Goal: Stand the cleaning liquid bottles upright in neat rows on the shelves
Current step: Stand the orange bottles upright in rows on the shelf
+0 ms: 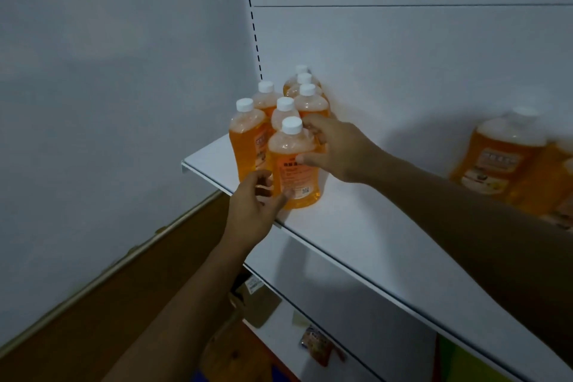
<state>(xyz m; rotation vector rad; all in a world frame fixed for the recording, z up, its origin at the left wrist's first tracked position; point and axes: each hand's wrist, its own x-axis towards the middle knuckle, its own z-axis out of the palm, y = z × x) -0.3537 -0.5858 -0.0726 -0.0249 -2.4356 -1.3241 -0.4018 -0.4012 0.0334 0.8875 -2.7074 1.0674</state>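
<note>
The front bottle (294, 164) of orange cleaning liquid is standing upright near the left front corner of the white shelf (356, 226), with six more white-capped bottles (279, 102) packed in rows right behind it. Left hand (257, 208) has its grip on the bottle's lower left side, and the right hand (335, 149) is clamped on its right shoulder. A blurry bunch of the same bottles (521, 161) sits well off to the right on that shelf.

Orange bottles (296, 164) (white caps (291, 125)) on a plain white shelf (356, 226).
</note>
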